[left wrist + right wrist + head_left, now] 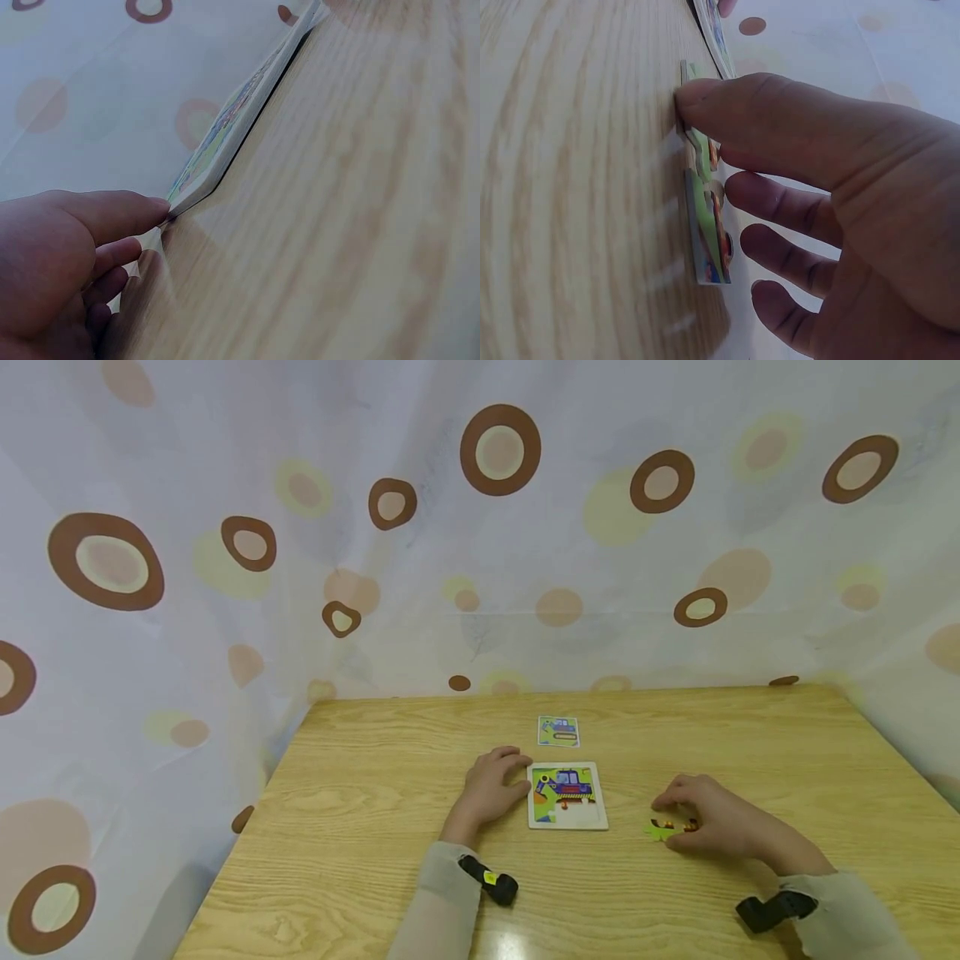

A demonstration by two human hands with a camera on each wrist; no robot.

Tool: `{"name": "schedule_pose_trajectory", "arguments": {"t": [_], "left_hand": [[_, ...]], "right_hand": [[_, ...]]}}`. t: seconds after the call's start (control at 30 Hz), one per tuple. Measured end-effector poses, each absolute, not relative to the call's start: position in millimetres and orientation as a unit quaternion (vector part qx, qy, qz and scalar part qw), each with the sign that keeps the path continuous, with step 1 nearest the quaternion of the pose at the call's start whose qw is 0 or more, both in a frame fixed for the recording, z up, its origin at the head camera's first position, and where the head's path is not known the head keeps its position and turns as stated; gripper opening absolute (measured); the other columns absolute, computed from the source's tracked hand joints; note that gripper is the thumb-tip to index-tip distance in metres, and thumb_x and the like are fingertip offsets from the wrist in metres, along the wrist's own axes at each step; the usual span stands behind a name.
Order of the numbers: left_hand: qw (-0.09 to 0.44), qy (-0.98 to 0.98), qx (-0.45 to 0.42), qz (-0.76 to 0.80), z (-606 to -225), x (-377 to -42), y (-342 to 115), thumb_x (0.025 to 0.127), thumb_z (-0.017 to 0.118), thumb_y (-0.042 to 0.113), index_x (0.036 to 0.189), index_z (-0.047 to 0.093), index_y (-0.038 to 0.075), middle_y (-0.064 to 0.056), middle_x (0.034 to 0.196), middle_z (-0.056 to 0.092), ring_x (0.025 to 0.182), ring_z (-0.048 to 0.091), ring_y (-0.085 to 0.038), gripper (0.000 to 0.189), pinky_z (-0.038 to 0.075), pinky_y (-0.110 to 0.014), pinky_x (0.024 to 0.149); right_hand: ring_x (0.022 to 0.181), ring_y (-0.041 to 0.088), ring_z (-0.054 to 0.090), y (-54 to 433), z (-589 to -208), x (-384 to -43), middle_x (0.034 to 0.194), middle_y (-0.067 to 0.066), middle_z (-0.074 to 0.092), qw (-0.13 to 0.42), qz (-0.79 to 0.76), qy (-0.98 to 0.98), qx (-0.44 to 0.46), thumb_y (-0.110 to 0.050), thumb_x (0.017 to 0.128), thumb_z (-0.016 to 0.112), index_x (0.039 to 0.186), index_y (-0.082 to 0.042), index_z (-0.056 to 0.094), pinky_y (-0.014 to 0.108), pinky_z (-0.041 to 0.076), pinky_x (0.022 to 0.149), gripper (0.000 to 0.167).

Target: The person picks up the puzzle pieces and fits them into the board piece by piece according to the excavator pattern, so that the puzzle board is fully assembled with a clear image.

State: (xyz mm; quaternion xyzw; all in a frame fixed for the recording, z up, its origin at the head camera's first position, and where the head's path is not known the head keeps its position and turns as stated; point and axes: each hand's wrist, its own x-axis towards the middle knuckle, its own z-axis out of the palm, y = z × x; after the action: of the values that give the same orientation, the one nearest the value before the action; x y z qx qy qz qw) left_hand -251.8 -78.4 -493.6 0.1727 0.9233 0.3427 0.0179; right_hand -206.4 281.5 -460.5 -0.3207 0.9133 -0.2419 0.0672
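A square jigsaw board with a white rim lies on the table, its digger picture partly filled and its lower part bare. At its left edge, my left hand touches the rim with thumb and forefinger; the left wrist view shows the thumb against a corner. To the right of the board, my right hand pinches a green puzzle piece low over the table, the forefinger mostly hidden behind the thumb. Another green piece with orange and dark parts lies right beside it.
Behind the board lies a small picture card showing a blue digger. The wooden table ends at a patterned cloth at the back and sides. A black wrist camera sits on the left wrist, another on the right.
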Motion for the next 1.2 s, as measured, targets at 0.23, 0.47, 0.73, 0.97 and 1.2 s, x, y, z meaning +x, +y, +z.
{"name": "schedule_pose_trajectory", "arguments": {"t": [0.23,0.47,0.73,0.97,1.2], "left_hand": [[0.019,0.923,0.173,0.343,-494,-252,-79,0.096,0.064,0.026,0.132,0.064,0.019,-0.003,0.147,0.046,0.137,0.036,-0.031,0.037,0.026,-0.055,0.110],[0.020,0.924,0.172,0.340,-495,-252,-79,0.096,0.064,0.027,0.132,0.064,0.019,-0.003,0.147,0.047,0.137,0.037,-0.031,0.037,0.026,-0.054,0.110],[0.010,0.925,0.177,0.336,-495,-250,-79,0.095,0.066,0.024,0.131,0.064,0.017,-0.006,0.146,0.048,0.136,0.038,-0.032,0.037,0.029,-0.054,0.109],[0.013,0.926,0.173,0.335,-495,-251,-79,0.095,0.065,0.025,0.131,0.064,0.018,-0.004,0.147,0.047,0.137,0.037,-0.032,0.037,0.027,-0.053,0.110],[0.015,0.926,0.171,0.336,-494,-251,-79,0.095,0.065,0.025,0.132,0.064,0.018,-0.004,0.147,0.047,0.137,0.037,-0.031,0.037,0.027,-0.052,0.111]], "right_hand": [[0.091,0.011,0.055,280,-463,-208,0.100,-0.010,0.059,0.055,-0.262,0.900,-0.343,-0.030,0.084,0.080,0.099,-0.025,0.071,0.033,0.048,0.076,0.018],[0.089,0.010,0.055,277,-463,-208,0.097,-0.013,0.059,0.045,-0.259,0.896,-0.359,-0.029,0.084,0.080,0.094,-0.028,0.070,0.033,0.047,0.075,0.014],[0.091,0.009,0.060,272,-455,-208,0.099,-0.011,0.063,0.088,-0.287,0.899,-0.320,-0.030,0.087,0.077,0.103,-0.020,0.068,0.031,0.052,0.075,0.021],[0.091,0.012,0.057,264,-448,-208,0.102,-0.011,0.063,0.051,-0.287,0.899,-0.327,-0.022,0.087,0.077,0.114,-0.011,0.069,0.034,0.050,0.078,0.031],[0.088,0.014,0.056,252,-445,-211,0.098,-0.014,0.061,0.014,-0.293,0.887,-0.357,-0.018,0.087,0.077,0.113,-0.011,0.071,0.036,0.050,0.075,0.028]]}}
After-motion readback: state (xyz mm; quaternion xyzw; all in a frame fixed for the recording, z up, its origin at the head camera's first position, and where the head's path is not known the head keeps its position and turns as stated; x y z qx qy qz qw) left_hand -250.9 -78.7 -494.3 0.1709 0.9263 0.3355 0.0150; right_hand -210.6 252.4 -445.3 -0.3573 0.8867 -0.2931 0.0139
